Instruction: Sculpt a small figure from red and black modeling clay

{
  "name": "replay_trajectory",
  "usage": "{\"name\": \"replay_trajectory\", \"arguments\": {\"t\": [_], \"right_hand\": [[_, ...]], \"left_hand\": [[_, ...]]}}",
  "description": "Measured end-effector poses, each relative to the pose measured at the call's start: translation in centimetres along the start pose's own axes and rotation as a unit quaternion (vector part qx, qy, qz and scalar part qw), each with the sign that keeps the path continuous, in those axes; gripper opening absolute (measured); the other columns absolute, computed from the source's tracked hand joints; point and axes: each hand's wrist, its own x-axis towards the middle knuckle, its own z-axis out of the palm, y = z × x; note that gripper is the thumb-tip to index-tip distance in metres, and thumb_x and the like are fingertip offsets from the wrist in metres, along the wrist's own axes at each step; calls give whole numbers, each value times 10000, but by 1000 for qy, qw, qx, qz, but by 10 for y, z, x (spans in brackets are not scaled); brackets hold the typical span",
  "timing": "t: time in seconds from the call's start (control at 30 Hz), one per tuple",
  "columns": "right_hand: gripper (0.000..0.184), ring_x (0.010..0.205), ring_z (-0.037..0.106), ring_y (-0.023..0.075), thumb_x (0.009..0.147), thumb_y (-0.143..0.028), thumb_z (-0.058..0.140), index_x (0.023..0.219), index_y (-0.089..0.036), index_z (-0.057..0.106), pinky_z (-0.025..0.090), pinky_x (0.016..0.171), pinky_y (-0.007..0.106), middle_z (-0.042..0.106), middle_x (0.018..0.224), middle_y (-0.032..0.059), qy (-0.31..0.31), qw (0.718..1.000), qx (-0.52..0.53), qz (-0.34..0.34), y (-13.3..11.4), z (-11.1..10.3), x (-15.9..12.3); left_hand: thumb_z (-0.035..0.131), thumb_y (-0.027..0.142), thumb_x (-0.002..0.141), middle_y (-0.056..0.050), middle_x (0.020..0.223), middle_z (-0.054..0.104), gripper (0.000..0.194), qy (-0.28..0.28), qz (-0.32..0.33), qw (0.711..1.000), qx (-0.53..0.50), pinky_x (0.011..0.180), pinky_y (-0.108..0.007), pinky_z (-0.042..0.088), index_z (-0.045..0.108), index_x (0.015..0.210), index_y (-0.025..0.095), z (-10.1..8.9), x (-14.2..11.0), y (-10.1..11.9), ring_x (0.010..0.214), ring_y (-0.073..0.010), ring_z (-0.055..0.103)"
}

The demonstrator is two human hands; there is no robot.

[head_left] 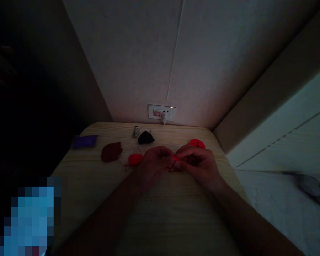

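Note:
Fingertips of my left hand (158,161) and my right hand (198,163) meet over the middle of the table, both closed in a pinch. Between them is a small piece of bright red modelling clay (176,158), partly hidden by the fingers. Just left of my left hand lies a thick red clay lump (134,159). Beyond my right hand, a flat red clay disc (197,143) carries several dark dots. A black clay lump (145,137) sits behind my left hand, and a dark reddish-brown flattened piece (111,152) lies farther left.
The small wooden table (160,220) stands against a wall with a socket plate (161,112) and a plug in it. A purple packet (84,142) lies at the left edge. A black-smudged clear scrap (136,132) is near the back. A pale panel rises at right.

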Motion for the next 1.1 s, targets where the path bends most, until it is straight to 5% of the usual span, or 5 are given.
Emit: {"name": "replay_trajectory", "arguments": {"t": [0.63, 1.1], "right_hand": [[130, 703, 751, 136, 788, -165, 890, 885, -238, 843, 672, 664, 260, 768, 828, 17, -36, 999, 15, -5, -1, 0, 2], [183, 640, 780, 154, 710, -219, 954, 838, -204, 824, 683, 644, 254, 810, 741, 18, 26, 997, 47, 54, 5, 4, -2]], "left_hand": [[964, 249, 664, 8, 745, 704, 284, -14, -30, 999, -10, 656, -260, 461, 712, 772, 175, -3, -2, 0, 656, -111, 622], [962, 266, 655, 17, 714, 693, 324, 15, -9, 1000, -10, 646, -263, 463, 696, 812, 170, 3, -1, 0, 635, -110, 615]]}}
